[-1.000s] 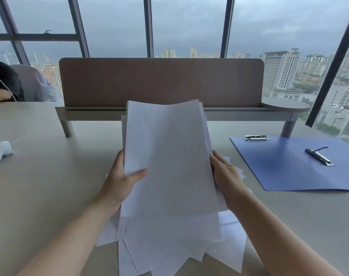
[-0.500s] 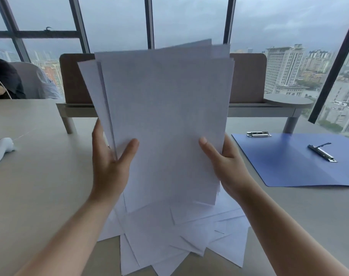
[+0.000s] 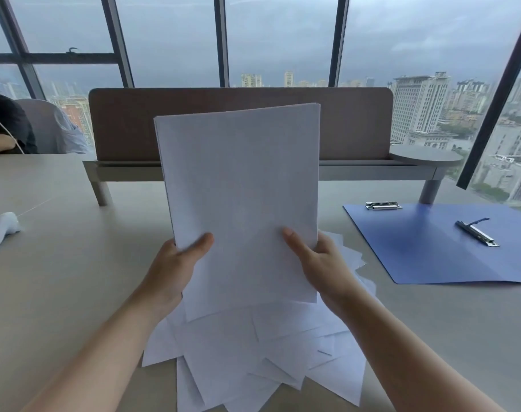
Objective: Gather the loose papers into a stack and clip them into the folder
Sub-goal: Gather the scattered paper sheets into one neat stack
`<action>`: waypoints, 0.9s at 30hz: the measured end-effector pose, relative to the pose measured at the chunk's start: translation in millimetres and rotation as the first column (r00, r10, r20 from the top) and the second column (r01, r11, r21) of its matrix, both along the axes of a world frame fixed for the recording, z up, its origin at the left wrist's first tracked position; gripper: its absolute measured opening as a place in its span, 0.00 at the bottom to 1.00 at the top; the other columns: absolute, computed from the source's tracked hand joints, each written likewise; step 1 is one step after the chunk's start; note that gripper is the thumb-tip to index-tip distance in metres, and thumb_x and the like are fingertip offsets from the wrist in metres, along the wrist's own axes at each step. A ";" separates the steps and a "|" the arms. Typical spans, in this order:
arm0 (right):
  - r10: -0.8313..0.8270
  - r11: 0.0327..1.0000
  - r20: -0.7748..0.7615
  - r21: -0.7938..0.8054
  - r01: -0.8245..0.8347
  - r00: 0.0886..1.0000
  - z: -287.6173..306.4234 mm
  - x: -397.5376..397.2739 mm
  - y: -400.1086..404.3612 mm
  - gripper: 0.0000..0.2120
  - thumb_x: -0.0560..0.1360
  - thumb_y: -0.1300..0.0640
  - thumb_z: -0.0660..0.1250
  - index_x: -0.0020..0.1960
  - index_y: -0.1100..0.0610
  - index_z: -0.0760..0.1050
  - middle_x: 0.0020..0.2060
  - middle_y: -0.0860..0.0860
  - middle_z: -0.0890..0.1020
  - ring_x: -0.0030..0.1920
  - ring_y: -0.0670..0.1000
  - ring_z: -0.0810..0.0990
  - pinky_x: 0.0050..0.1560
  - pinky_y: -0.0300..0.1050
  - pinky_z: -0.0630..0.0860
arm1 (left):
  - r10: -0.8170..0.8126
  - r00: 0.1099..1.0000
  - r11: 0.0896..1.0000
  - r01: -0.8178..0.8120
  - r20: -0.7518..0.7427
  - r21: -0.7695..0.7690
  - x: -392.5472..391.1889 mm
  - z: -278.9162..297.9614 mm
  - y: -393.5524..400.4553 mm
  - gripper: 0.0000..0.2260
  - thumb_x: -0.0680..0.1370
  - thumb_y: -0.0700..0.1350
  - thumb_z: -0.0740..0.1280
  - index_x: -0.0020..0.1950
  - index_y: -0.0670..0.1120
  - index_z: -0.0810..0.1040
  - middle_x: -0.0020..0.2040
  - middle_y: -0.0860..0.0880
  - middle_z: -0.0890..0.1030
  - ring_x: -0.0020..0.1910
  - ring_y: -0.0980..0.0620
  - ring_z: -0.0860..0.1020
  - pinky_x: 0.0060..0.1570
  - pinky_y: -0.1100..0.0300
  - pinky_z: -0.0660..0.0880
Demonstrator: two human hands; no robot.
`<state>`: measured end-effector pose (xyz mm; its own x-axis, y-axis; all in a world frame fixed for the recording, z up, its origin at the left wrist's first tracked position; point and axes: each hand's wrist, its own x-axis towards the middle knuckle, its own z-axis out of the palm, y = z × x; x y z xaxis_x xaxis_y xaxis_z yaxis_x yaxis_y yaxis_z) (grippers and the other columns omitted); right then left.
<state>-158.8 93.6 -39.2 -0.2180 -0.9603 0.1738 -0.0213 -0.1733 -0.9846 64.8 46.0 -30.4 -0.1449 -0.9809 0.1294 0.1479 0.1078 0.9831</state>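
Both our hands grip a squared stack [image 3: 241, 203] held upright over the table [image 3: 60, 278]: left hand [image 3: 176, 269] clamped on its lower left edge, right hand [image 3: 318, 263] clamped on the lower right. We judge the gathering about half done, since many loose papers [image 3: 268, 358] lie fanned beneath. Clipping is all ahead: the blue folder [image 3: 431, 251] lies open well to the right, its clip [image 3: 477, 232] raised.
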 end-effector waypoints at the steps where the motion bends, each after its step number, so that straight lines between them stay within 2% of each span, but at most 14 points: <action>1: -0.002 1.000 -0.040 0.029 0.004 0.999 -1.2 -0.6 -1.4 0.21 0.77 0.40 0.66 0.52 0.59 0.82 0.49 0.56 0.87 0.52 0.58 0.85 0.56 0.60 0.81 | 0.053 0.999 0.998 -0.053 0.006 0.016 -1.8 -2.1 -3.6 0.06 0.79 0.43 0.67 0.52 0.47 0.83 0.51 0.49 0.87 0.53 0.48 0.84 0.58 0.48 0.77; 4: -0.113 0.990 -0.056 0.082 0.117 0.992 0.6 -9.0 -6.1 0.27 0.79 0.35 0.57 0.52 0.56 0.82 0.47 0.55 0.87 0.51 0.56 0.85 0.55 0.53 0.77 | 0.214 0.964 0.971 -0.192 -0.155 0.146 8.3 -12.0 -24.9 0.07 0.79 0.46 0.68 0.55 0.47 0.82 0.50 0.49 0.86 0.50 0.47 0.84 0.53 0.50 0.78; 6: -0.201 0.966 -0.215 0.116 0.229 0.956 0.5 -17.7 -9.2 0.25 0.79 0.35 0.55 0.53 0.53 0.81 0.47 0.51 0.86 0.53 0.53 0.83 0.56 0.51 0.75 | 0.154 0.942 0.960 -0.071 -0.298 0.270 28.7 -22.5 -43.8 0.08 0.78 0.46 0.67 0.56 0.49 0.81 0.44 0.52 0.86 0.43 0.51 0.84 0.44 0.59 0.80; 8: -0.146 0.932 -0.600 0.184 0.313 0.786 -5.8 -24.5 -9.9 0.29 0.74 0.30 0.58 0.63 0.49 0.76 0.58 0.49 0.83 0.61 0.53 0.79 0.60 0.51 0.74 | -0.077 0.948 0.944 0.170 -0.310 0.284 45.2 -32.9 -53.9 0.12 0.80 0.42 0.60 0.60 0.48 0.79 0.42 0.52 0.84 0.40 0.55 0.83 0.41 0.65 0.78; 9: -0.050 0.911 -0.754 0.233 0.339 0.654 -9.6 -24.7 -7.9 0.35 0.71 0.27 0.58 0.69 0.48 0.71 0.64 0.48 0.79 0.66 0.53 0.75 0.63 0.52 0.72 | -0.058 0.951 0.973 0.121 -0.302 0.194 62.0 -55.2 -60.8 0.17 0.82 0.42 0.54 0.67 0.46 0.76 0.50 0.51 0.84 0.48 0.55 0.82 0.49 0.67 0.75; 11: 0.136 0.884 -0.883 0.313 0.348 0.449 -20.3 -22.8 -5.7 0.48 0.65 0.21 0.57 0.77 0.46 0.59 0.73 0.49 0.69 0.75 0.53 0.65 0.71 0.54 0.63 | -0.231 0.849 0.943 0.315 -0.474 0.105 78.3 -78.8 -66.5 0.22 0.84 0.43 0.44 0.74 0.48 0.69 0.61 0.51 0.80 0.58 0.55 0.78 0.59 0.66 0.68; 13: 0.218 0.882 -0.908 0.340 0.327 0.357 -27.9 -21.3 -5.8 0.56 0.60 0.18 0.57 0.79 0.46 0.52 0.78 0.50 0.61 0.78 0.55 0.56 0.74 0.57 0.56 | -0.137 0.903 0.958 0.225 -0.406 0.178 62.3 -69.5 -51.4 0.15 0.81 0.40 0.58 0.67 0.45 0.75 0.48 0.50 0.83 0.44 0.54 0.81 0.50 0.64 0.74; 16: 0.236 0.884 -0.910 0.347 0.313 0.341 -29.0 -21.2 -6.9 0.59 0.57 0.18 0.59 0.80 0.45 0.48 0.79 0.51 0.56 0.79 0.56 0.52 0.74 0.57 0.55 | 0.021 0.887 0.889 0.194 -0.461 0.414 25.3 -35.1 -37.9 0.06 0.78 0.35 0.59 0.48 0.43 0.74 0.25 0.50 0.69 0.19 0.54 0.67 0.43 0.57 0.76; 19: 0.251 0.887 -0.905 0.357 0.294 0.343 -27.4 -20.0 -6.5 0.60 0.57 0.18 0.61 0.80 0.46 0.47 0.79 0.51 0.56 0.80 0.54 0.50 0.76 0.58 0.53 | 0.065 0.896 0.897 0.140 -0.439 0.419 14.9 -32.4 -25.7 0.11 0.80 0.35 0.52 0.46 0.42 0.72 0.23 0.50 0.67 0.18 0.54 0.64 0.58 0.48 0.73; 22: 0.251 0.890 -0.901 0.359 0.282 0.353 -28.7 -18.5 -6.4 0.61 0.57 0.18 0.61 0.80 0.46 0.47 0.80 0.50 0.55 0.80 0.53 0.50 0.77 0.58 0.50 | 0.082 0.917 0.902 0.098 -0.391 0.420 12.5 -27.1 -23.6 0.08 0.82 0.38 0.57 0.47 0.43 0.74 0.27 0.46 0.74 0.25 0.49 0.73 0.59 0.42 0.76; 23: 0.248 0.893 -0.903 0.354 0.280 0.350 -29.7 -17.4 -6.4 0.60 0.58 0.18 0.61 0.81 0.47 0.47 0.80 0.50 0.55 0.80 0.53 0.50 0.77 0.57 0.50 | 0.089 0.921 0.912 0.078 -0.379 0.403 9.9 -27.6 -24.3 0.06 0.82 0.39 0.59 0.50 0.42 0.76 0.26 0.55 0.55 0.33 0.43 0.80 0.61 0.41 0.75; 24: 0.245 0.894 -0.905 0.350 0.279 0.349 -30.6 -15.8 -6.5 0.60 0.58 0.19 0.61 0.81 0.47 0.47 0.80 0.50 0.55 0.80 0.53 0.50 0.77 0.57 0.50 | 0.113 0.934 0.917 0.032 -0.338 0.397 7.7 -27.3 -24.6 0.07 0.81 0.41 0.62 0.53 0.42 0.78 0.66 0.35 0.69 0.45 0.40 0.83 0.63 0.41 0.74; 25: 0.240 0.897 -0.906 0.344 0.277 0.349 -31.7 -14.3 -7.1 0.60 0.59 0.19 0.61 0.81 0.47 0.48 0.80 0.51 0.55 0.80 0.54 0.51 0.78 0.57 0.50 | 0.148 0.944 0.917 -0.019 -0.296 0.398 5.6 -26.7 -25.3 0.08 0.81 0.42 0.63 0.56 0.43 0.80 0.46 0.44 0.87 0.51 0.42 0.83 0.60 0.43 0.75; 27: 0.236 0.900 -0.904 0.342 0.270 0.357 -33.9 -9.7 -8.2 0.59 0.59 0.18 0.60 0.81 0.48 0.49 0.80 0.51 0.55 0.80 0.54 0.51 0.78 0.57 0.49 | 0.166 0.952 0.916 -0.053 -0.256 0.398 1.5 -21.9 -24.8 0.07 0.80 0.43 0.65 0.53 0.45 0.82 0.38 0.48 0.87 0.44 0.45 0.83 0.49 0.50 0.78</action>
